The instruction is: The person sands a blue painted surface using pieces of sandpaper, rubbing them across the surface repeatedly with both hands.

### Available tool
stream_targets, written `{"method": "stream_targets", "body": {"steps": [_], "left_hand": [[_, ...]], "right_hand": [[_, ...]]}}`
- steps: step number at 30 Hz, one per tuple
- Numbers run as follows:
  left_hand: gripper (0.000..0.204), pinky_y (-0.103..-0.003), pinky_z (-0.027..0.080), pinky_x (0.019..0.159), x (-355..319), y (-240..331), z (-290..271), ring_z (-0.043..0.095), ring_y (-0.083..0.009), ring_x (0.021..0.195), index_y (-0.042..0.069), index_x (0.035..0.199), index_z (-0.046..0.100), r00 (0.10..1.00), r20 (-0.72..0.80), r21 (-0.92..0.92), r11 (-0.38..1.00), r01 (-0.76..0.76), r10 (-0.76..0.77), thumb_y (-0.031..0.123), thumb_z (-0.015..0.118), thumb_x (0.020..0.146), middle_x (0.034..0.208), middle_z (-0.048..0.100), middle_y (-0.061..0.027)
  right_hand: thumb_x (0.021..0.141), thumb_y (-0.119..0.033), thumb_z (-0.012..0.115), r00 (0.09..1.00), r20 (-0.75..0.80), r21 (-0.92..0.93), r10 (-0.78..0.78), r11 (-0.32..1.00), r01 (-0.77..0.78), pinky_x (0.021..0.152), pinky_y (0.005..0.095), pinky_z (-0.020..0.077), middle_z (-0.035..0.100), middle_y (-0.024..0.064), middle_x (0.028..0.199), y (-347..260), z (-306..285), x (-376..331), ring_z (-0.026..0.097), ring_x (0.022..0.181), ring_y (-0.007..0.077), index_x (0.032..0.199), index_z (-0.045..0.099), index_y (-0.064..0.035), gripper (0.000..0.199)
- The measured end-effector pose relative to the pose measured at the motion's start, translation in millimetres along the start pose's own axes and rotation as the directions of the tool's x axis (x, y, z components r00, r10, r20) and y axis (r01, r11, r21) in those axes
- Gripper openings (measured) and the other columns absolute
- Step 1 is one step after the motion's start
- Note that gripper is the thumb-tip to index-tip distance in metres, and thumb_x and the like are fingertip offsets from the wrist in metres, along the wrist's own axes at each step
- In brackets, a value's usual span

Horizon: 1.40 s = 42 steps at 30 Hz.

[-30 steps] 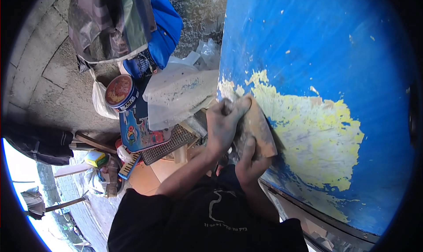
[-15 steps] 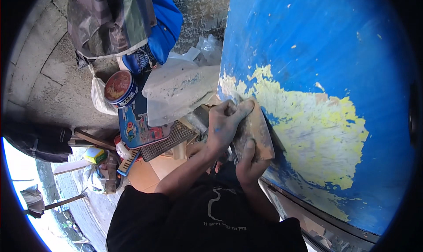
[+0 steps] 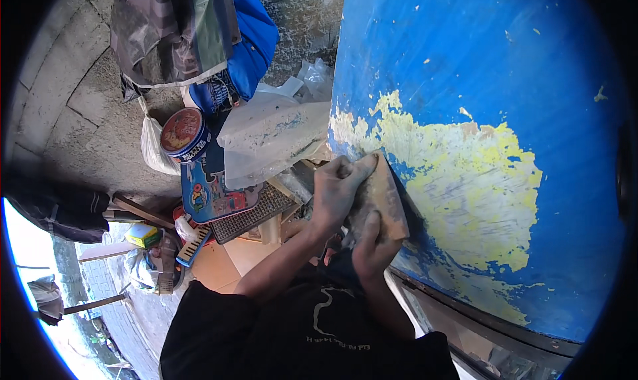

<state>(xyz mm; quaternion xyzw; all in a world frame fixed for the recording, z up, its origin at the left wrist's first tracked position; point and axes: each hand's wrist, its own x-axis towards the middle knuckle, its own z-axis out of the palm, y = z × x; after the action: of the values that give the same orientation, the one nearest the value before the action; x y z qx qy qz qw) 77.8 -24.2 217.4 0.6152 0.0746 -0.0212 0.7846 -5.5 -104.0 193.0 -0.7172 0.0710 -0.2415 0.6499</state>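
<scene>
A worn, flat brown block [image 3: 385, 204], much like a sanding block, is held in both hands against a blue painted panel [image 3: 465, 48]. My left hand [image 3: 337, 190] is closed on its upper left edge, thumb laid over the top. Around the lower end my right hand [image 3: 373, 247] is wrapped, with its thumb on the near face. Just right of the block, the panel has a large scraped patch [image 3: 472, 187] of pale and yellow tones with ragged blue edges. The block's far face is hidden, so its exact contact with the panel cannot be seen.
To the left stand a round tub [image 3: 183, 135] with a red lid, a blue picture board [image 3: 219, 190], a dark mesh tray [image 3: 256, 210] and a cloudy plastic sheet [image 3: 266, 137]. A toy keyboard [image 3: 193, 247] lies lower down. Bags [image 3: 173, 34] hang by the rough wall.
Both hands and the block have shifted slightly, keeping the same grip. The patch appears further left and higher in the picture, while the things at left sit a little further right.
</scene>
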Motion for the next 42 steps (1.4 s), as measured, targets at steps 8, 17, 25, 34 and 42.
{"method": "stream_targets", "body": {"steps": [8, 17, 25, 34, 42], "left_hand": [[0.037, -0.021, 0.033, 0.046, 7.1, -3.0, 13.7, 0.04, -0.0024, 0.053, 0.003, 0.064, 0.055, 0.993, -0.028, -0.096, 0.989, -0.116, 0.114, 0.03, 0.069, 0.084, 0.058, 0.05, 0.0043], [0.036, -0.02, 0.034, 0.045, 9.8, -32.3, 6.1, 0.042, -0.0022, 0.054, 0.004, 0.065, 0.052, 0.987, -0.051, 0.203, 0.969, -0.138, 0.151, 0.029, 0.071, 0.084, 0.059, 0.052, 0.0029], [0.039, -0.022, 0.032, 0.045, -1.0, -28.4, 11.5, 0.038, -0.0025, 0.053, 0.004, 0.061, 0.05, 0.986, -0.131, 0.047, 0.994, -0.096, 0.101, 0.028, 0.073, 0.082, 0.056, 0.046, 0.0047], [0.032, -0.021, 0.033, 0.044, -11.5, -6.6, 9.7, 0.042, -0.0028, 0.053, 0.003, 0.068, 0.055, 0.992, -0.116, 0.113, 0.993, -0.04, 0.053, 0.026, 0.07, 0.084, 0.057, 0.052, 0.0027], [0.03, -0.022, 0.039, 0.05, -9.9, -8.0, 14.4, 0.047, -0.0043, 0.058, -0.001, 0.073, 0.059, 0.991, -0.071, -0.043, 0.992, -0.118, 0.115, 0.024, 0.07, 0.084, 0.066, 0.059, -0.0004]], "right_hand": [[0.089, -0.002, 0.052, 0.991, -0.02, -0.112, -0.133, 0.985, 0.13, 0.088, 0.035, 0.0462, 0.058, 0.0234, 0.112, 0.2, -4.7, 7.8, 0.06, 0.103, 0.0287, 0.115, 0.05, 0.0146, 0.031], [0.088, -0.001, 0.053, 0.986, -0.007, -0.021, -0.169, 0.985, 0.169, 0.085, 0.0338, 0.0481, 0.058, 0.0231, 0.11, 14.2, -2.5, 4.6, 0.06, 0.101, 0.0259, 0.114, 0.049, 0.0155, 0.031], [0.087, -0.001, 0.054, 0.974, -0.012, -0.025, -0.227, 0.974, 0.227, 0.081, 0.0334, 0.0493, 0.061, 0.0212, 0.105, -5.9, -3.6, 10.5, 0.062, 0.096, 0.0262, 0.111, 0.052, 0.0144, 0.028], [0.087, -0.003, 0.054, 0.983, -0.152, 0.069, -0.099, 0.992, 0.11, 0.074, 0.0312, 0.0499, 0.065, 0.0168, 0.092, -9.5, 3.1, 7.2, 0.064, 0.082, 0.0214, 0.097, 0.059, 0.0117, 0.018], [0.09, -0.006, 0.054, 1.0, 0.025, 0.04, 0.016, 0.999, -0.017, 0.082, 0.0298, 0.0478, 0.058, 0.0171, 0.108, 11.0, -12.7, -2.3, 0.06, 0.096, 0.0207, 0.113, 0.047, 0.0112, 0.03]]}}
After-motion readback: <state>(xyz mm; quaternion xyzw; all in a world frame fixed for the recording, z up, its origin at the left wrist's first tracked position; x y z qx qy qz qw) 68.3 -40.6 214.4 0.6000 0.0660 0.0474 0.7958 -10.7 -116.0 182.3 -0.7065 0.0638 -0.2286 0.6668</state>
